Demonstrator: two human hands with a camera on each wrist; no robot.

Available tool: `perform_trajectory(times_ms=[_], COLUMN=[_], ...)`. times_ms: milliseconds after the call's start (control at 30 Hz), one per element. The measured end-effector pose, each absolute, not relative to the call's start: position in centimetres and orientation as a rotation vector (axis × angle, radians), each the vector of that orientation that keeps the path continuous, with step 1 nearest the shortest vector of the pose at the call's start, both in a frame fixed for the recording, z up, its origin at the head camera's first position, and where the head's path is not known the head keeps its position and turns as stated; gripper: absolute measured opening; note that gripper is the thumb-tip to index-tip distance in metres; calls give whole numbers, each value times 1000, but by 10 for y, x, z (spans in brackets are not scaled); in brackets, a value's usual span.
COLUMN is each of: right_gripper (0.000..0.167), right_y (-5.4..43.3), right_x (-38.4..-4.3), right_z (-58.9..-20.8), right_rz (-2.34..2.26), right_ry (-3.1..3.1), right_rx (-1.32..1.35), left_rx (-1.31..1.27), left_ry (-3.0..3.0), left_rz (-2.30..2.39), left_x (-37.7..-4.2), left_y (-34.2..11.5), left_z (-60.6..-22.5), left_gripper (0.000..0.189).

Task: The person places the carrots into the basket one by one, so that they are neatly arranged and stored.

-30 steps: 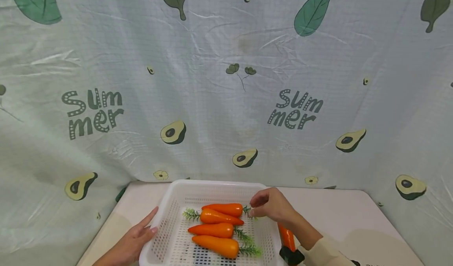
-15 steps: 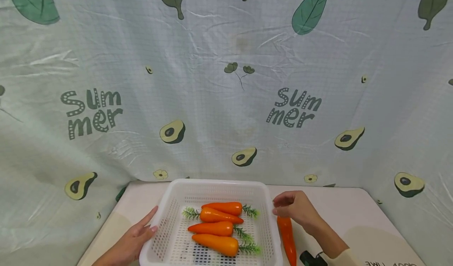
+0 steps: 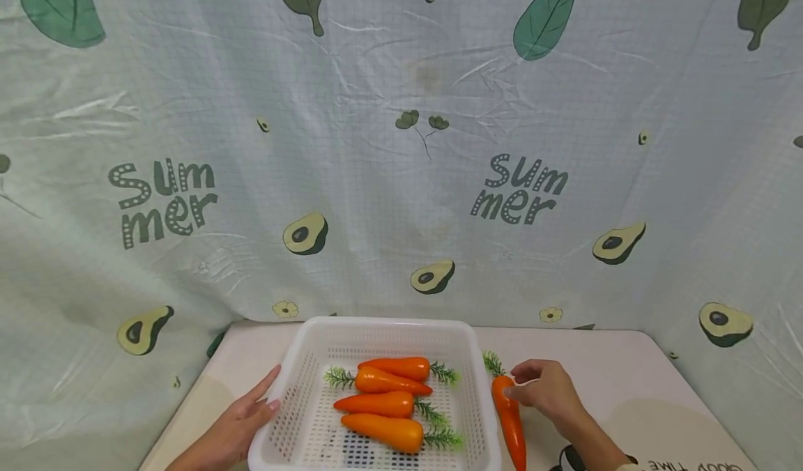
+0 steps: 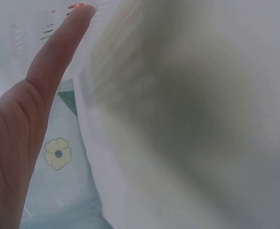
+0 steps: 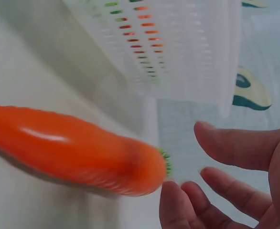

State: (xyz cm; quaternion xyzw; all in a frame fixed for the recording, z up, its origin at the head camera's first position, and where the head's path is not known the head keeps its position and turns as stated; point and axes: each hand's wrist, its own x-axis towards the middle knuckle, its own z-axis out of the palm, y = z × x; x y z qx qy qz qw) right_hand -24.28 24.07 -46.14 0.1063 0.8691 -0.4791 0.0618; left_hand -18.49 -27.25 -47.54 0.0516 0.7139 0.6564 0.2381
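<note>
A white plastic basket [image 3: 385,323] with perforated walls holds several orange carrots [image 3: 384,434] with green tops. Against its left side rests my left hand [image 3: 235,422]; the left wrist view shows one straight digit along the basket wall [image 4: 16,47], the other fingers out of sight. To the right of the basket, one more carrot [image 3: 511,422] lies on the table, its green top pointing away. My right hand [image 3: 552,394] is beside this carrot's thick end. In the right wrist view its thumb and fingers [image 5: 233,191] are spread apart, holding nothing, close to the carrot [image 5: 78,150].
The light table [image 3: 602,366] extends to both sides of the basket. Behind it hangs a pale curtain [image 3: 376,178] printed with avocados and leaves. A small black object [image 3: 572,457] shows at the front beside my right forearm, and printed lettering [image 3: 693,465] at the front right.
My right hand has moved from over the basket's right part, out past the rim and down to the carrot outside. The left hand and basket stay put.
</note>
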Motion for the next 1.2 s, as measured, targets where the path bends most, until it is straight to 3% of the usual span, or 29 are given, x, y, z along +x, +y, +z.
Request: perform_trajectory(times_ms=[567,800,1200], right_gripper=[71,72,57], right_y=[240,232,231], right_x=[-227,-226,-232], right_z=[-495,-502,-497], right_rz=[-1318,-1230,-1283], right_ry=[2654,2685,2625], right_rx=[496,551,582], left_rx=[162,142,105], left_ry=[1956,1964,1982], left_rz=[1801,1801,1798], left_x=[-186,-186,-185], left_y=[-273,-272,-270], left_z=[-478,-475,-474], left_gripper=[79,81,83])
